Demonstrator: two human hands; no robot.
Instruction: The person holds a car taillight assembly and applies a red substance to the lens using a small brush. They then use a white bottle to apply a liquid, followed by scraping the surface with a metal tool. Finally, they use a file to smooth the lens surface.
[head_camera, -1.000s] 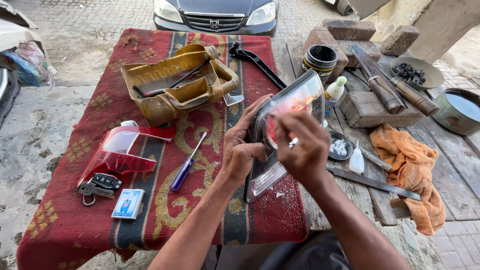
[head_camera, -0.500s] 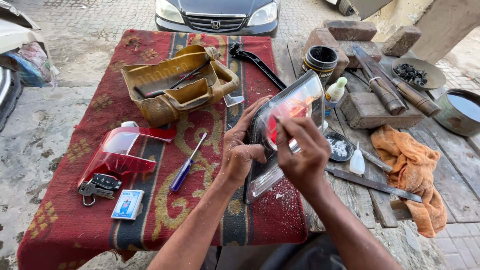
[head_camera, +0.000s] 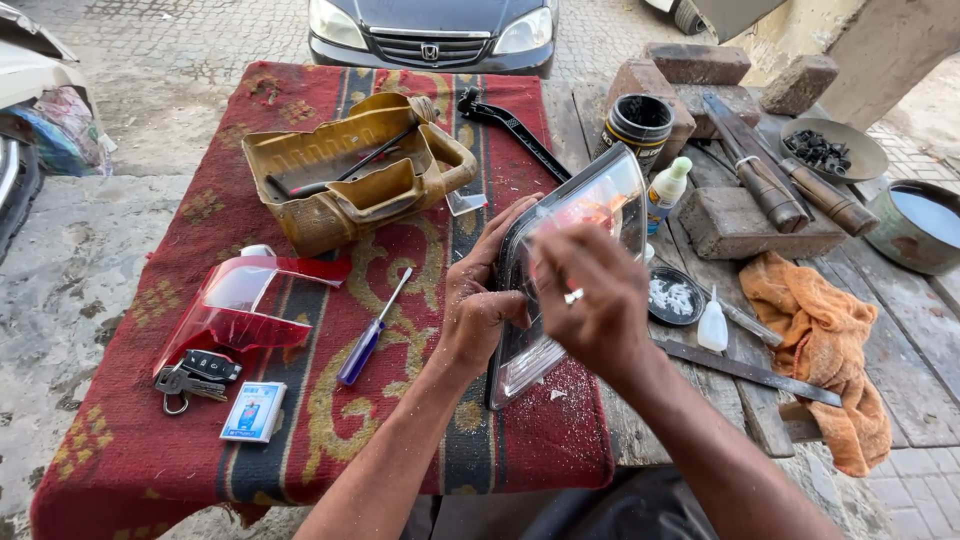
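At the centre of the frame the left hand (head_camera: 480, 305) holds a clear car lamp lens (head_camera: 565, 260) tilted on its lower edge, its grip wrapped around the lens's left rim with the fingers pressed against the dark edge. The lens rises from the lower centre toward the upper right, and a reddish patch shows through its upper part. The right hand (head_camera: 590, 300) lies in front of the lens face, its grip pressed together on a small pale piece (head_camera: 573, 296) pinched between thumb and fingertips; what that piece is cannot be told.

The lens rests on a red patterned rug (head_camera: 130, 440) that covers the left part of the tabletop (head_camera: 720, 400), whose bare wooden planks show on the right. On the rug, left of the hands, lie a blue-handled screwdriver (head_camera: 368, 335), a red lamp cover (head_camera: 235, 305), a bunch of keys (head_camera: 195, 375) and a small blue-and-white box (head_camera: 253, 411). Above them, in the upper centre, sits a yellowish plastic housing (head_camera: 350, 180) with a thin tool lying in it.

To the right of the hands, a shallow dark lid with white powder (head_camera: 675, 297) lies near a small white squeeze bottle (head_camera: 712, 325), and a long flat metal blade (head_camera: 745, 370) runs toward the lower right. An orange cloth (head_camera: 825, 345) is crumpled on the right side. A dark car (head_camera: 435, 30) stands at the top of the frame.
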